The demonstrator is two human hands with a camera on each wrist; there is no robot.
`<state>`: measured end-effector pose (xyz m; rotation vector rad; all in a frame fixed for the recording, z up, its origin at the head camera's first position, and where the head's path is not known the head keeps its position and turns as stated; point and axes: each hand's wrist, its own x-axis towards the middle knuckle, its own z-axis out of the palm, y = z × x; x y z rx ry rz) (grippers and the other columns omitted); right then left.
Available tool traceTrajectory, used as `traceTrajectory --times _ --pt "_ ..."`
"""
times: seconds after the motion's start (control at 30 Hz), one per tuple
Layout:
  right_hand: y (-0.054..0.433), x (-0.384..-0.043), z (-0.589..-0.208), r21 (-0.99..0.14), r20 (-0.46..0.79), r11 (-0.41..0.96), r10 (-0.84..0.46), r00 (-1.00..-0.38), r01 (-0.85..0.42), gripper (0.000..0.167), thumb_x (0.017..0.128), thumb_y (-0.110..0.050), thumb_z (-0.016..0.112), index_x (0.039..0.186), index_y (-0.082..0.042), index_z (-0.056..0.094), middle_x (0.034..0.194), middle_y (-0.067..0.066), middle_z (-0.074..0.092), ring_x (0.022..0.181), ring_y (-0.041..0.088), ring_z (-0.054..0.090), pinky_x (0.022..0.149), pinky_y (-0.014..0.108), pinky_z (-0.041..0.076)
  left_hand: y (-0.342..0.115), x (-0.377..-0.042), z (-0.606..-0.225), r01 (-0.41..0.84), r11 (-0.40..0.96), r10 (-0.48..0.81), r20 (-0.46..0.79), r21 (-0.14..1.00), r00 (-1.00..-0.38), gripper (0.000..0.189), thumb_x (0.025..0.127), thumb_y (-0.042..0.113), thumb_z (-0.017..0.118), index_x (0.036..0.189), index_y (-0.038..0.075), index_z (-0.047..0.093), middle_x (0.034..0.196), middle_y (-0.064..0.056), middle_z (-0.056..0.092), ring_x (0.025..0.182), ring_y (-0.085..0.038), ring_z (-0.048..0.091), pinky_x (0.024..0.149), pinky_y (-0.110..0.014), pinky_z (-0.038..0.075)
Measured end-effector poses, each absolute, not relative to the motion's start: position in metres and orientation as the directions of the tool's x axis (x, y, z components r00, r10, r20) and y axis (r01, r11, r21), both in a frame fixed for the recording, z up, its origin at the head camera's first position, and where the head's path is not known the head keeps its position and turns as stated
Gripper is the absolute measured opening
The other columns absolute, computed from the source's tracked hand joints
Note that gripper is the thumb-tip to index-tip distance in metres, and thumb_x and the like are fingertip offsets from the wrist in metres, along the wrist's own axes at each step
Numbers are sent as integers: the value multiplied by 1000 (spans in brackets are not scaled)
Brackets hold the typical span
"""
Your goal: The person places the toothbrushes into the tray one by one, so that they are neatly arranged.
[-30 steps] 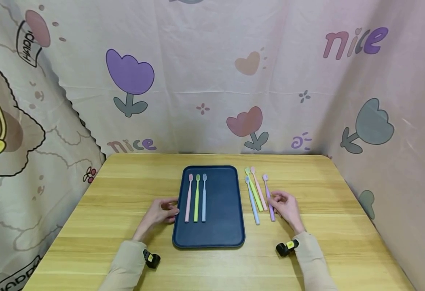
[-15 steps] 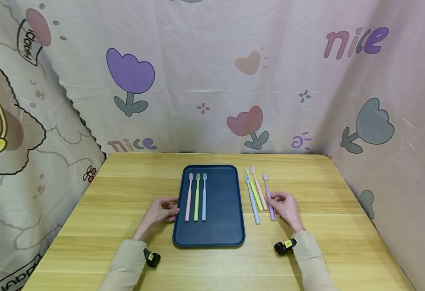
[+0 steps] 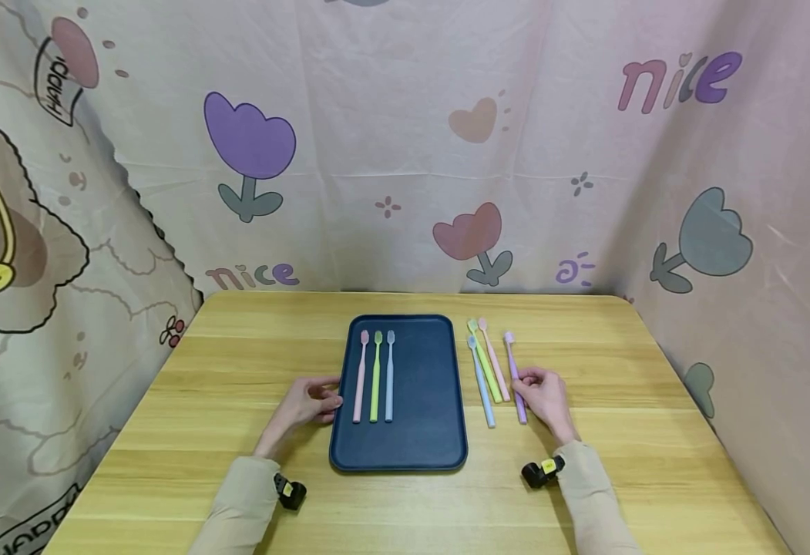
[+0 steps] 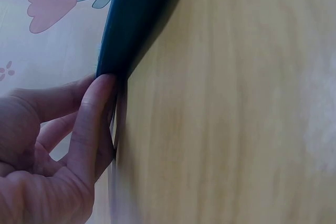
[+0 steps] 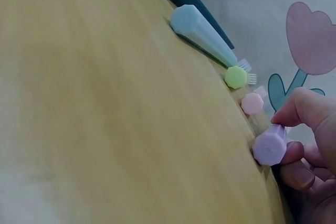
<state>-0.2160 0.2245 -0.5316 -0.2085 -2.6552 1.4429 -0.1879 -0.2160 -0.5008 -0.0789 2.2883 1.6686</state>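
At the left side of a dark blue tray (image 3: 421, 432), my left hand (image 3: 310, 401) grips the rim between thumb and fingers. In the left wrist view the thumb (image 4: 94, 114) meets the tray's edge (image 4: 128, 24). My right hand (image 3: 543, 393) pinches a purple toothbrush (image 3: 511, 358) by its handle. Its handle end (image 5: 270, 148) faces the right wrist camera, low over the wood. Inside the tray lie a pink toothbrush (image 3: 360, 385), a green toothbrush (image 3: 375, 385) and a blue toothbrush (image 3: 389, 385), side by side with heads away from me.
Right of the tray, a blue toothbrush (image 3: 483, 389), a green toothbrush (image 3: 492, 383) and a pink toothbrush (image 3: 496, 366) lie slanted and close together on the wooden table (image 3: 259, 339). A patterned curtain (image 3: 377, 154) hangs behind the table.
The purple toothbrush has shifted slightly to the right in my right hand. My left hand, the tray and the other toothbrushes stay where they were.
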Motion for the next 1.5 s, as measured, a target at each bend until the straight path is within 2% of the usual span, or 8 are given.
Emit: traceTrajectory --times 0.27,0.57,0.77,0.93,1.13,1.27,1.5 --pt "226 -215 -532 -846 7 526 170 -985 85 17 84 -11 71 95 2 72 74 -1 64 55 3 53 51 17 46 -217 -190 -503 -230 306 131 -280 924 -951 51 93 -5 65 141 -9 51 89 -7 69 71 -9 66 63 -24 62" --pt "228 -214 -538 -909 57 417 117 -991 -3 20 85 -8 65 96 9 67 74 -2 66 56 2 57 49 16 50 -217 -189 -502 -223 305 139 -275 926 -951 51 93 -4 66 141 -10 51 89 -8 69 71 -9 66 63 -24 62" --pt "229 -213 -535 -934 -29 354 86 -996 58 26 93 -8 65 109 12 63 79 -1 71 62 0 61 55 16 53 -217 -188 -501 -230 298 141 -281 927 -949 52 93 -4 66 142 -10 50 89 -9 68 70 -10 66 62 -24 62" --pt "231 -211 -531 -948 -73 307 55 -996 86 30 94 -6 65 116 14 60 83 1 73 66 2 61 58 17 53 -217 -188 -501 -232 301 136 -283 925 -949 53 92 -3 67 142 -9 50 90 -10 68 70 -9 65 62 -23 62" --pt "234 -208 -527 -965 -112 237 2 -994 109 33 93 -6 66 119 14 58 79 -9 71 62 3 56 51 16 46 -217 -188 -500 -234 309 134 -286 922 -949 52 93 -4 66 142 -10 50 91 -11 68 71 -9 66 63 -24 62" --pt "238 -209 -529 -976 -103 196 -29 -994 95 35 95 -6 65 122 16 57 79 -9 72 58 2 53 46 15 40 -217 -188 -501 -239 313 124 -289 919 -949 51 93 -4 66 142 -9 51 91 -11 68 71 -10 66 63 -23 62" --pt "238 -204 -522 -986 -105 136 -78 -991 94 44 96 -7 65 129 18 53 85 -9 74 64 2 59 53 15 48 -216 -188 -502 -232 319 134 -286 919 -949 52 93 -3 66 142 -10 50 93 -13 70 71 -9 66 63 -23 62"
